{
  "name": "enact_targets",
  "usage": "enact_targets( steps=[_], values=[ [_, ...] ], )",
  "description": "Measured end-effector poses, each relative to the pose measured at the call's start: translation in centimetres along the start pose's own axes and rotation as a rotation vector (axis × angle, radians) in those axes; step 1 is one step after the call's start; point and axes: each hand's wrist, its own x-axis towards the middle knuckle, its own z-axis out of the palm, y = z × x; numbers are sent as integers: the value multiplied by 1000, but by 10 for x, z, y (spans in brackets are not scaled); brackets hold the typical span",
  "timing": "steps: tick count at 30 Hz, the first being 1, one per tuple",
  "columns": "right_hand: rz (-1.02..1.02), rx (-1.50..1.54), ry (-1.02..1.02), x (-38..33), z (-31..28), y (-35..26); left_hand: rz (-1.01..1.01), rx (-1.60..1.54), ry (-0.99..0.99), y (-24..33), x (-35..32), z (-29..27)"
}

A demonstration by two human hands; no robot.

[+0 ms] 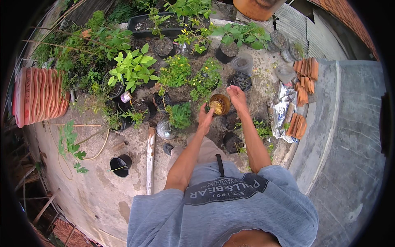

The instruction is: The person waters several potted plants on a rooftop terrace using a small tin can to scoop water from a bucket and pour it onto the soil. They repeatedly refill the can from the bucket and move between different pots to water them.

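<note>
Both hands hold a small round amber-brown container [219, 104] out over the black nursery bags of soil on the concrete ground [94, 193]. The left hand [205, 116] grips its near-left side; the right hand [235, 95] steadies the far-right rim, apparently keeping it level above the leafy green seedlings [180, 114].

Soft even daylight, faint shadows; strong fisheye bending, dark vignette; edges perhaps blurred.

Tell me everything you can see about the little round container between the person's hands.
The container is a small round cup, amber-brown and see-through looking, perhaps plastic. Its open mouth faces up at the camera, with something yellowish inside. The left hand grips its left side; the right hand touches its right rim. It is held above dark soil-filled grow bags on the concrete.
</note>
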Motion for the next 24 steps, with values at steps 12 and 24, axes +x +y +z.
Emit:
enact_targets(
  steps=[12, 24],
  values=[
    [391, 767, -351, -60, -26, 42, -61, -25, -198, 35, -28, 26],
    [430, 431, 178, 0, -24, 33, -83, 487, 54, 4, -62, -141]
  ],
)
